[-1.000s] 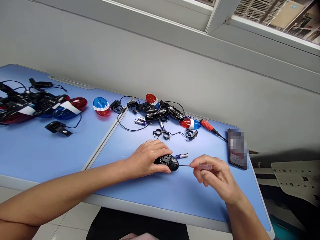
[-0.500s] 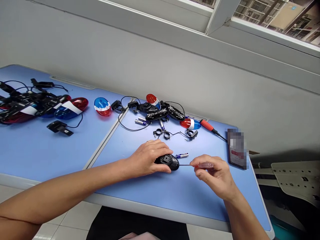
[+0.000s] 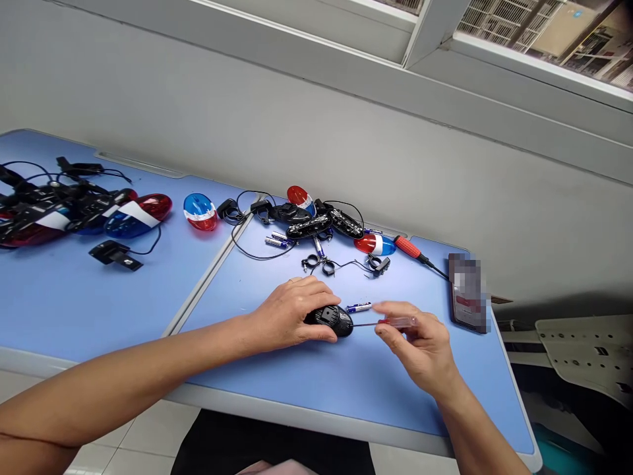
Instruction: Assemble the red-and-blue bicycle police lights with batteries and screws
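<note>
Pressed to the blue table, a black oval plastic housing (image 3: 341, 322) is gripped by my left hand (image 3: 297, 313), thumb along its near side and fingers over its far side. My right hand (image 3: 420, 343) pinches the clear reddish handle of a thin screwdriver (image 3: 399, 322). The shaft lies nearly level, and its tip meets the right end of the housing; the exact contact point is too small to make out. Just beyond the shaft lies a blue and white battery (image 3: 359, 307).
Black clamps (image 3: 328, 266), batteries (image 3: 277, 242), opened black light bodies (image 3: 309, 227) and a red-blue cover (image 3: 374, 245) lie behind my hands. A red-handled screwdriver (image 3: 408, 247) and a phone (image 3: 467, 293) are at right. More red-blue lights (image 3: 138, 216) are piled at left.
My right hand has shifted slightly left, and its fingers have changed position on the screwdriver handle. My left hand and the housing keep their place.
</note>
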Action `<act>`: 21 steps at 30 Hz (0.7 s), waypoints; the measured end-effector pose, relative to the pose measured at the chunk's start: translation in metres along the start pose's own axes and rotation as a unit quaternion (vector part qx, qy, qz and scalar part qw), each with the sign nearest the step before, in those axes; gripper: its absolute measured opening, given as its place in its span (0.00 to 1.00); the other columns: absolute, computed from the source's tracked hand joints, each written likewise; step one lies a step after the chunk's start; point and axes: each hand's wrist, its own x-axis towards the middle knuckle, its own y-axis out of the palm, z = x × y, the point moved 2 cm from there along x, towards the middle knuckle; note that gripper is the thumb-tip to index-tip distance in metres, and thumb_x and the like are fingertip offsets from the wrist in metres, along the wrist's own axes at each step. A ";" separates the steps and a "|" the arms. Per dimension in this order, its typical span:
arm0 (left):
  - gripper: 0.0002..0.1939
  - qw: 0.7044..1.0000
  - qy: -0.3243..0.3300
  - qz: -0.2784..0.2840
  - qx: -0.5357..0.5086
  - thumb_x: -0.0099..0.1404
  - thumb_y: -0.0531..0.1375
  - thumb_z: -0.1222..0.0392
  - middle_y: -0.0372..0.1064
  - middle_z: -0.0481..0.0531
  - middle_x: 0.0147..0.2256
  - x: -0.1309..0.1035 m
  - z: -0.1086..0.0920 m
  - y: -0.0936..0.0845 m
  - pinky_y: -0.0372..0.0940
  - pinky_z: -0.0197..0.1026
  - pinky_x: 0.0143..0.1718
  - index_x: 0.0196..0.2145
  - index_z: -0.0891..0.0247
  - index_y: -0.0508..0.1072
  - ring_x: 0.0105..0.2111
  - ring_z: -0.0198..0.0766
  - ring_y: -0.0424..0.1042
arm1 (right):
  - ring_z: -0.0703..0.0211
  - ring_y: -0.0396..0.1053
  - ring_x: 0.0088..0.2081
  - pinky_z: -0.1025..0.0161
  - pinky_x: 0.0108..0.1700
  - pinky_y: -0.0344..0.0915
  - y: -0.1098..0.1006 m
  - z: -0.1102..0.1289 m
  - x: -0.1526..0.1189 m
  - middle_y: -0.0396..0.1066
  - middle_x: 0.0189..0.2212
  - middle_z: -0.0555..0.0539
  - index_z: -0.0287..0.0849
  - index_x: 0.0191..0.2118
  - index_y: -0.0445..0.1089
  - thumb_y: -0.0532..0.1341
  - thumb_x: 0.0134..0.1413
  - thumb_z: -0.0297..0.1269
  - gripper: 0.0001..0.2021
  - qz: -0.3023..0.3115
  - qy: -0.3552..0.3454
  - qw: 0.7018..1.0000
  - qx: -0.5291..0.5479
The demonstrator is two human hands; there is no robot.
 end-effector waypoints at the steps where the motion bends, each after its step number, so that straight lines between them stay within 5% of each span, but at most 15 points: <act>1: 0.25 1.000 0.001 -0.001 -0.001 0.63 0.62 0.40 0.75 0.57 0.42 0.000 0.000 0.000 0.63 0.44 0.41 0.48 0.64 0.74 0.42 0.45 0.71 | 0.67 0.60 0.20 0.68 0.20 0.59 -0.002 -0.001 0.000 0.67 0.20 0.53 0.43 0.38 0.73 0.62 0.57 0.34 0.04 0.038 0.017 0.999 0.034; 5: 0.25 1.000 -0.001 -0.007 -0.004 0.63 0.62 0.40 0.75 0.56 0.42 0.000 0.000 0.001 0.63 0.44 0.40 0.47 0.64 0.74 0.41 0.45 0.71 | 0.66 0.64 0.21 0.69 0.19 0.61 -0.008 -0.001 -0.001 0.69 0.21 0.52 0.42 0.44 0.71 0.56 0.62 0.35 0.09 0.155 0.071 0.978 0.121; 9: 0.25 1.000 0.005 -0.009 -0.003 0.63 0.62 0.41 0.75 0.56 0.42 0.000 0.000 0.001 0.63 0.44 0.40 0.47 0.64 0.74 0.41 0.45 0.71 | 0.67 0.64 0.20 0.70 0.20 0.60 -0.008 0.003 -0.001 0.67 0.19 0.54 0.43 0.34 0.70 0.61 0.58 0.33 0.02 0.045 0.004 0.999 -0.018; 12: 0.24 1.000 0.006 -0.006 -0.005 0.63 0.63 0.42 0.75 0.56 0.42 0.000 0.000 0.001 0.63 0.45 0.40 0.47 0.64 0.74 0.42 0.45 0.71 | 0.68 0.60 0.18 0.69 0.20 0.58 -0.002 0.004 -0.001 0.64 0.18 0.56 0.43 0.29 0.66 0.63 0.56 0.32 0.06 -0.009 -0.045 0.993 -0.106; 21: 0.24 1.000 0.004 -0.005 -0.005 0.63 0.62 0.41 0.75 0.56 0.42 0.000 0.000 0.001 0.63 0.44 0.40 0.47 0.63 0.74 0.42 0.45 0.71 | 0.66 0.67 0.22 0.68 0.25 0.63 -0.002 0.002 -0.001 0.72 0.25 0.52 0.43 0.41 0.70 0.58 0.60 0.29 0.05 0.070 -0.126 0.985 -0.096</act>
